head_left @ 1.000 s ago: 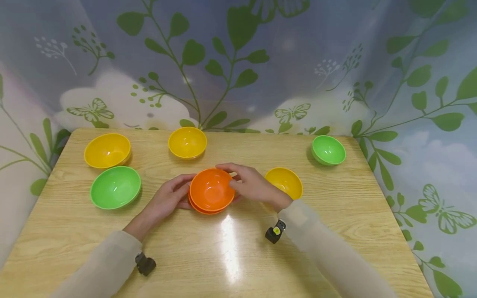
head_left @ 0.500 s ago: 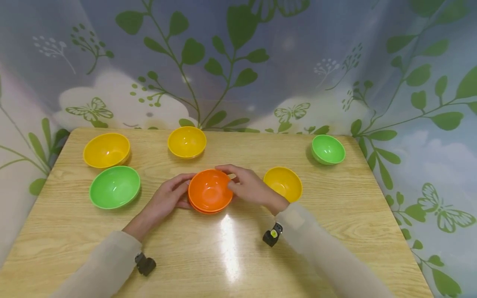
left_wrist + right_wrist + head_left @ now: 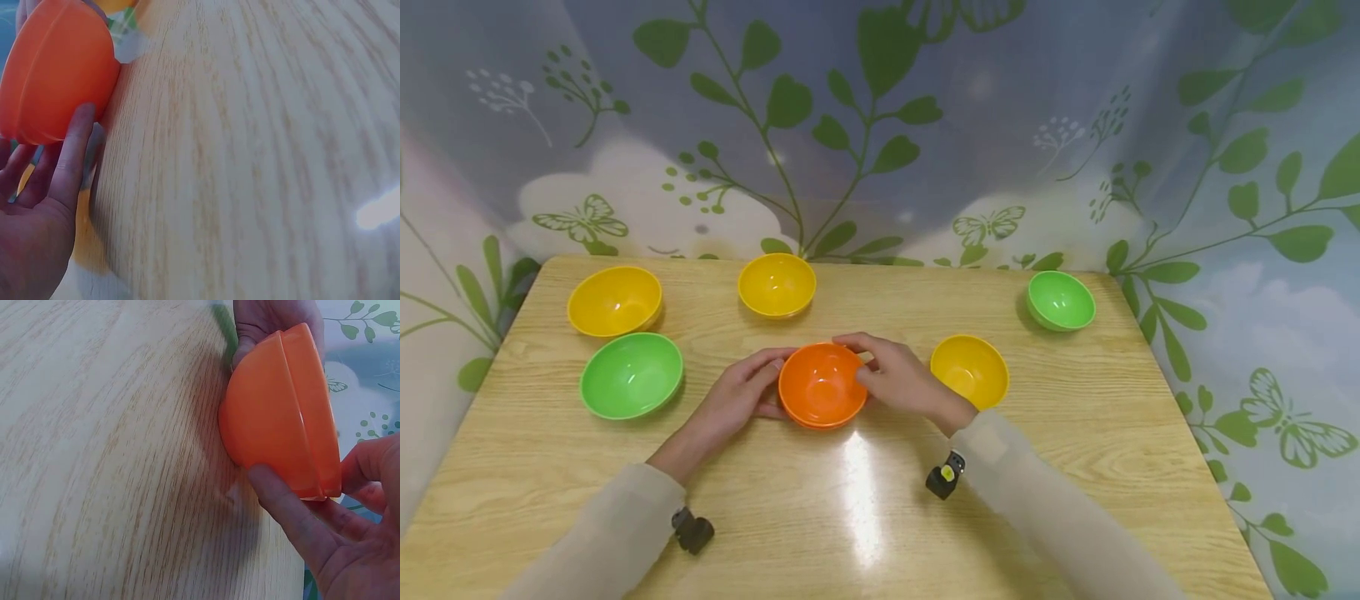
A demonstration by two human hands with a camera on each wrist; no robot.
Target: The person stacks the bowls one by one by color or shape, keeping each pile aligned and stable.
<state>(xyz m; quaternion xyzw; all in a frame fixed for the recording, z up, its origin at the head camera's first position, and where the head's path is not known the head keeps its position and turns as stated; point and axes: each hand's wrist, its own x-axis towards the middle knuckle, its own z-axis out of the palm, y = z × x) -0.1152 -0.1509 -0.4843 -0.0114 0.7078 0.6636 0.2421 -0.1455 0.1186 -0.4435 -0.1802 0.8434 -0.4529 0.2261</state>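
Two orange bowls (image 3: pixel 823 385), one nested in the other, stand at the middle of the wooden table. In the right wrist view, the upper bowl (image 3: pixel 317 412) shows as a narrow band above the rim of the lower bowl (image 3: pixel 262 415). My left hand (image 3: pixel 735 398) holds the stack from its left side; in the left wrist view, one fingertip (image 3: pixel 84 115) lies against the lower wall. With the thumb at the rim, my right hand (image 3: pixel 901 377) grips the right side, and one of its fingers (image 3: pixel 269 484) touches the underside of the lower bowl.
Right of the stack, a yellow bowl (image 3: pixel 972 371) sits close behind my right wrist. Another yellow bowl (image 3: pixel 777 286) stands behind the stack. On the left are a larger yellow bowl (image 3: pixel 616 302) and a green bowl (image 3: pixel 632 377); a small green bowl (image 3: pixel 1062 302) is at back right.
The upper orange bowl has sunk into the lower one, so less of the lower rim shows in front. My right hand has shifted slightly left with it; the left hand stays almost still.
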